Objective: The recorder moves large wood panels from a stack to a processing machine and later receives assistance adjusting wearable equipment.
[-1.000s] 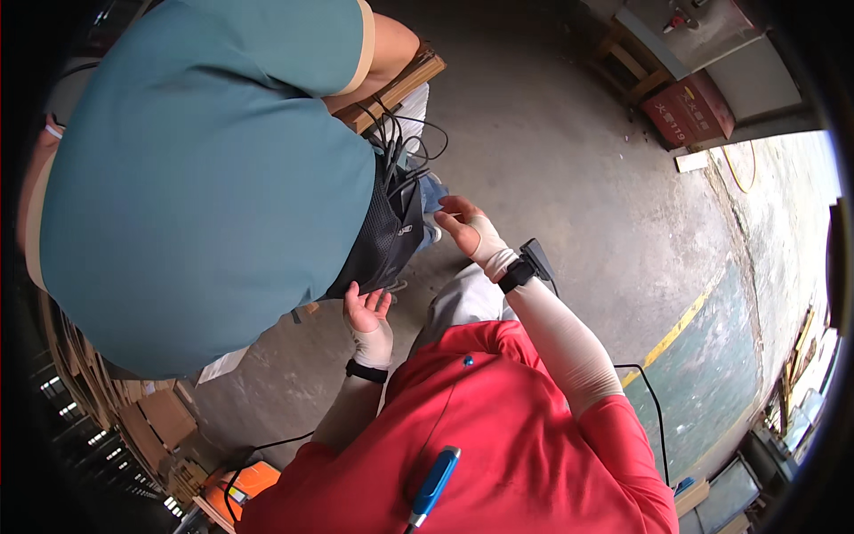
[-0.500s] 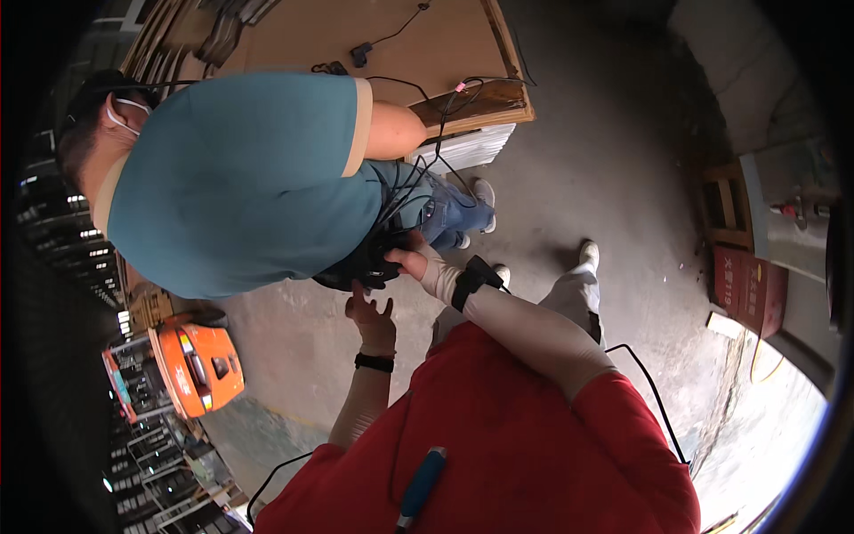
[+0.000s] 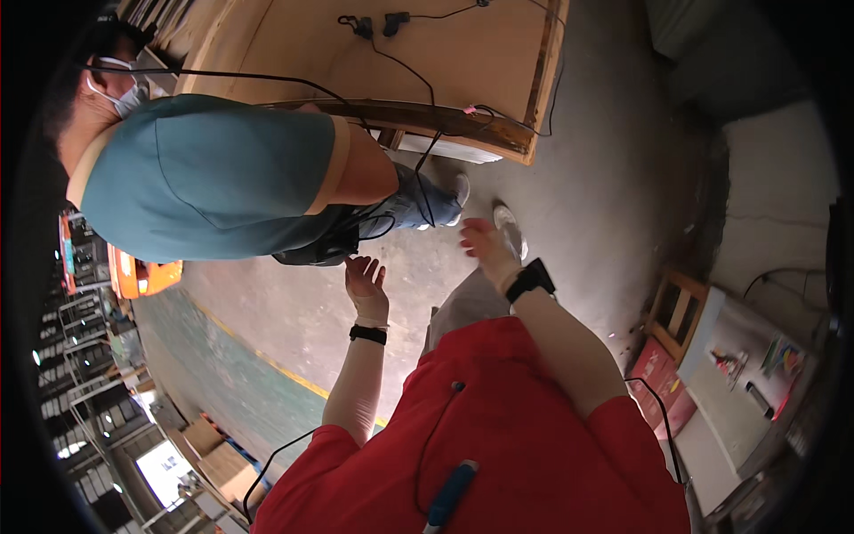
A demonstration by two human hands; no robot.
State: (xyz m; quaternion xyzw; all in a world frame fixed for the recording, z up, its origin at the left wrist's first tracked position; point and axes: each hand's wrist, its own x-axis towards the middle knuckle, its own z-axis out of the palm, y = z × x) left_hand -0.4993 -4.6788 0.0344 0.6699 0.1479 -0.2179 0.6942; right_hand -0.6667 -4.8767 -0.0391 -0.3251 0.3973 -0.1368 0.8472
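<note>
My left hand [image 3: 366, 287] is raised just below a black waist bag [image 3: 311, 254] worn by a co-worker [image 3: 213, 178] in a teal shirt. Its fingers are spread, and the fingertips come close to the bag's lower edge; whether they touch it I cannot tell. My right hand [image 3: 491, 251] hovers over the floor to the right of the bag, fingers loosely bent and holding nothing I can see. Black cables [image 3: 425, 178] hang from the co-worker's side near the bag.
A wooden-edged table [image 3: 463, 67] with small black plug-like devices [image 3: 396, 20] and cables stands ahead. An orange vehicle [image 3: 147, 274] is at the left. On the right are a red box [image 3: 654, 372], a wooden frame [image 3: 678, 311] and a pale bench [image 3: 734, 383].
My right hand has come away from the black bag and moved right. My left hand stays just below it. The co-worker has shifted up and left in view.
</note>
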